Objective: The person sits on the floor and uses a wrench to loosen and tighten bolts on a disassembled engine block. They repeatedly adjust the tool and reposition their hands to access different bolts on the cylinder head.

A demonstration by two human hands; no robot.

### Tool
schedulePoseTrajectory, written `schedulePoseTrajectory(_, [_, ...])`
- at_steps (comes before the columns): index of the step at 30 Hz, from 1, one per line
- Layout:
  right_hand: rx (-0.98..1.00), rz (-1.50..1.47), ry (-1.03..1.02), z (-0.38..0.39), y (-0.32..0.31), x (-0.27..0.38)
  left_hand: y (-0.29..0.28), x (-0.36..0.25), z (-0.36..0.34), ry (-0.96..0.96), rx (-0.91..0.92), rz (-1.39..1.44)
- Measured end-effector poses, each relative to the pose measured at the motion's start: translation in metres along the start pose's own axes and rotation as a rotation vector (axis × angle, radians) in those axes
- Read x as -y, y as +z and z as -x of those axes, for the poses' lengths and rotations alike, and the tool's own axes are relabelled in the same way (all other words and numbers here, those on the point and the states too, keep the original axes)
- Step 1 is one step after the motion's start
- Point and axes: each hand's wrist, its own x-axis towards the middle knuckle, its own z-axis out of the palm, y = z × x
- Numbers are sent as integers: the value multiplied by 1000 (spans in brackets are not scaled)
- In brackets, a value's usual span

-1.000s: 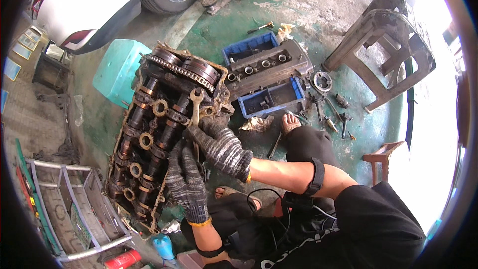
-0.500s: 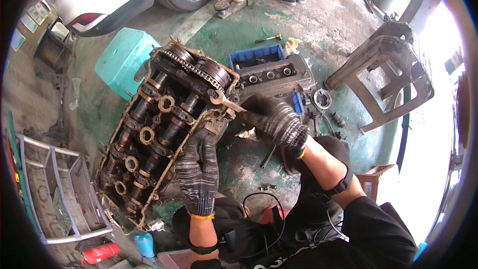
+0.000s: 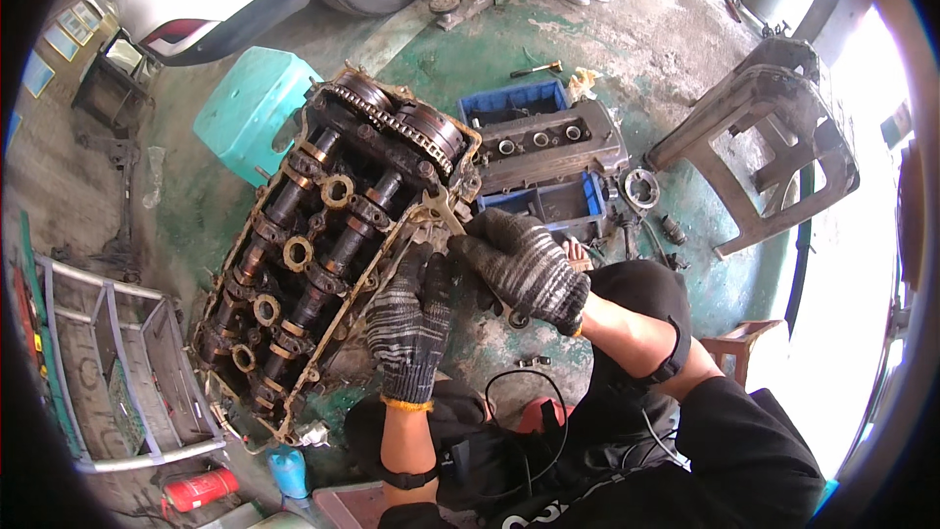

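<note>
My right hand (image 3: 524, 264), in a black-and-white knit glove, is closed around an open-end wrench (image 3: 452, 219). The wrench's jaw lies at the right edge of a dark, oily cylinder head (image 3: 323, 253), just below the sprockets. I cannot tell whether it grips a bolt. Gloved likewise, my left hand (image 3: 409, 318) lies against the near right side of the head, its fingers stretched upward, close to the wrench. Two camshafts run along the head, and a timing chain (image 3: 387, 122) passes around the sprockets (image 3: 431, 129) at its far end.
A turquoise stool (image 3: 250, 113) stands behind the head. On the floor to the right are blue trays (image 3: 597, 198), an engine cover (image 3: 558, 149) and loose metal parts. Grey stacked stools (image 3: 774, 152) stand farther right; a metal ladder (image 3: 127, 358) and red extinguisher (image 3: 201, 490) are at left.
My right hand has swung toward me, turning the wrench from nearly level to a steeper slant. My left hand's fingers have shifted up along the head's side. The whole view has shifted slightly.
</note>
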Motion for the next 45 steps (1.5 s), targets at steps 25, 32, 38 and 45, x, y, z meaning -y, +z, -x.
schedulePoseTrajectory(25, [-189, -612, -4, -14, 72, 8, -2, 68, 18, 89, 111, 303])
schedulePoseTrajectory(32, [-93, -797, 83, -11, 56, 9, -6, 36, 12, -478, 174, 1486])
schedulePoseTrajectory(38, [36, -699, 111, -11, 18, 23, -5, 25, -1, -677, 171, 1626])
schedulePoseTrajectory(45, [281, 234, 34, -33, -69, 32, -2, 19, -6, -707, 175, 1863])
